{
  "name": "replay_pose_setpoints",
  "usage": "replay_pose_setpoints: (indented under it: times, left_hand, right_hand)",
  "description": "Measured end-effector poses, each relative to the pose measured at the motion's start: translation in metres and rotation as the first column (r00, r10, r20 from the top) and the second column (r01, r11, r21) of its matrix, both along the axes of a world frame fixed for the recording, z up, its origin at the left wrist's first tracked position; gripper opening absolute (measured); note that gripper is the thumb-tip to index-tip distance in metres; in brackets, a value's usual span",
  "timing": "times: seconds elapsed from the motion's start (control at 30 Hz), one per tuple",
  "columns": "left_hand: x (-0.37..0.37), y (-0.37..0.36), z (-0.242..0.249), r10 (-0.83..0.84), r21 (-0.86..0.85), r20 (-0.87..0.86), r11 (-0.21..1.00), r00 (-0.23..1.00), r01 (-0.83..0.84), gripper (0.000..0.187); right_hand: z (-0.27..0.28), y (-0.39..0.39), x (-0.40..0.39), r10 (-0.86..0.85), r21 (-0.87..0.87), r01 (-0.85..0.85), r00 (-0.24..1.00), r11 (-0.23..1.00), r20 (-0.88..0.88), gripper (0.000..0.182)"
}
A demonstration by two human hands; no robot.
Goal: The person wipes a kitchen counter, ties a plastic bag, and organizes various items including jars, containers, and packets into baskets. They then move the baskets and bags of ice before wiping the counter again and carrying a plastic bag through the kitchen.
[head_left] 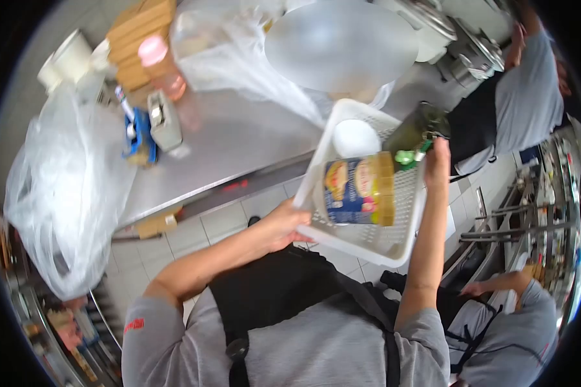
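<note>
A white perforated basket [400, 248] is held in front of my body, tilted, over the edge of the steel table. My left hand [286, 224] grips its near left corner. At the right rim is my right hand [438, 161], its fingers wrapped round the edge beside a green item [407, 157]. Inside lies a jar [358, 190] with a yellow lid and a blue label, on its side. A round white item [356, 138] and a dark green container [416, 129] are at the basket's far end.
On the steel table [232, 129] stand a tape dispenser [165, 122], a blue holder [139, 135], a pink-capped bottle [164, 68] and plastic bags [71, 180]. Two co-workers in grey shirts are at the right, one farther [529, 97], one nearer [513, 335].
</note>
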State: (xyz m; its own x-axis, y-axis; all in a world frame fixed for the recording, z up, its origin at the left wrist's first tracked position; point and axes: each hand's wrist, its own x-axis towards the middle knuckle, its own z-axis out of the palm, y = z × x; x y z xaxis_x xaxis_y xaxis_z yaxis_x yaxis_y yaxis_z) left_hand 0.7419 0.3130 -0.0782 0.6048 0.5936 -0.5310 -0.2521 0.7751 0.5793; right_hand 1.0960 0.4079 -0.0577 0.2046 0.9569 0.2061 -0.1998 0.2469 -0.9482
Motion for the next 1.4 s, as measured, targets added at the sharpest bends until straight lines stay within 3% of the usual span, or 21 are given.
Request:
replay_pose_setpoints:
  times: [0.17,0.3,0.37,0.43,0.47,0.5,0.57,0.6,0.7,0.73,0.77,0.83,0.87,0.97,1.0,1.07,1.1,1.13,1.23,1.3,1.4]
  left_hand:
    - [-0.057,0.028,-0.012,0.055,-0.049,-0.118,0.997,0.992,-0.061,0.051]
    - [-0.100,0.048,-0.019,0.150,-0.030,-0.128,0.987,0.980,-0.155,0.051]
    - [-0.119,0.051,-0.029,0.195,-0.032,-0.136,0.979,0.971,-0.201,0.050]
    - [-0.133,0.053,-0.028,0.204,-0.005,-0.177,0.978,0.963,-0.209,0.050]
    - [-0.138,0.051,-0.028,0.214,0.003,-0.200,0.976,0.956,-0.218,0.050]
    - [-0.140,0.047,-0.033,0.242,-0.006,-0.213,0.968,0.947,-0.249,0.051]
    - [-0.140,0.040,-0.039,0.312,-0.025,-0.247,0.945,0.917,-0.327,0.054]
    - [-0.136,0.037,-0.034,0.309,-0.038,-0.237,0.944,0.921,-0.326,0.057]
    - [-0.120,0.028,-0.026,0.359,-0.022,-0.252,0.926,0.899,-0.376,0.059]
    - [-0.113,0.026,-0.026,0.363,-0.018,-0.254,0.925,0.897,-0.379,0.056]
    - [-0.106,0.024,-0.025,0.365,-0.014,-0.257,0.925,0.895,-0.381,0.054]
    - [-0.093,0.022,-0.025,0.365,-0.007,-0.262,0.925,0.893,-0.380,0.050]
    - [-0.085,0.023,-0.027,0.365,-0.008,-0.262,0.925,0.893,-0.380,0.049]
    - [-0.060,0.029,-0.028,0.355,-0.012,-0.231,0.930,0.906,-0.368,0.048]
    - [-0.050,0.032,-0.029,0.351,-0.015,-0.213,0.932,0.912,-0.362,0.048]
    - [-0.033,0.041,-0.032,0.361,-0.014,-0.188,0.929,0.913,-0.370,0.048]
    - [-0.023,0.047,-0.034,0.367,-0.012,-0.175,0.927,0.913,-0.375,0.048]
    - [-0.015,0.053,-0.035,0.366,-0.007,-0.135,0.929,0.921,-0.371,0.048]
    - [0.001,0.070,-0.045,0.324,-0.016,-0.077,0.945,0.943,-0.326,0.047]
    - [0.007,0.081,-0.050,0.310,-0.017,-0.132,0.949,0.942,-0.315,0.045]
    - [0.018,0.097,-0.052,0.281,-0.002,-0.183,0.958,0.942,-0.286,0.043]
  right_hand:
    - [0.003,0.031,-0.077,0.038,0.006,-0.038,0.997,0.999,-0.060,0.049]
    - [-0.013,0.065,-0.113,0.072,-0.008,-0.072,0.994,0.997,0.077,0.063]
    - [-0.027,0.078,-0.115,0.144,-0.005,-0.144,0.986,0.990,0.083,0.057]
    - [-0.027,0.095,-0.109,0.051,-0.187,-0.064,0.996,0.980,-0.074,0.045]
    - [-0.044,0.112,-0.095,-0.056,-0.198,0.079,0.991,0.977,0.118,0.032]
    - [-0.063,0.125,-0.083,-0.199,-0.173,0.286,0.897,0.943,0.395,0.030]
    - [-0.108,0.153,-0.070,-0.362,0.025,0.596,0.454,0.803,0.814,0.026]
    - [-0.131,0.167,-0.070,-0.415,0.303,0.478,0.145,0.824,0.898,0.030]
    - [-0.128,0.175,-0.088,-0.110,0.120,0.207,-0.063,0.971,0.992,0.035]
    - [-0.112,0.182,-0.079,0.084,-0.049,0.238,-0.139,0.970,0.987,0.040]
    - [-0.124,0.198,-0.060,0.116,0.004,0.333,-0.339,0.943,0.934,0.042]
    - [-0.098,0.215,-0.023,0.131,-0.047,0.462,-0.153,0.886,0.980,0.044]
    - [-0.088,0.220,-0.004,0.150,-0.046,0.512,-0.164,0.858,0.975,0.047]
    - [-0.075,0.217,0.022,-0.084,0.040,0.466,0.074,0.884,0.994,0.052]
    - [-0.075,0.206,0.029,-0.120,0.015,0.359,0.272,0.933,0.955,0.063]
    - [-0.077,0.166,0.034,0.253,-0.475,0.152,0.687,0.867,0.681,0.076]
    - [-0.047,0.126,0.015,0.346,-0.619,-0.034,0.852,0.784,0.392,0.087]
    - [-0.035,0.091,0.005,0.382,-0.660,-0.159,0.900,0.734,0.208,0.087]
    - [-0.036,0.026,-0.009,0.583,-0.594,-0.415,0.805,0.689,0.114,0.086]
    - [-0.057,0.001,-0.025,0.370,-0.616,-0.334,0.926,0.713,-0.074,0.075]
    - [-0.065,-0.010,-0.032,0.244,-0.570,-0.194,0.970,0.798,0.011,0.061]
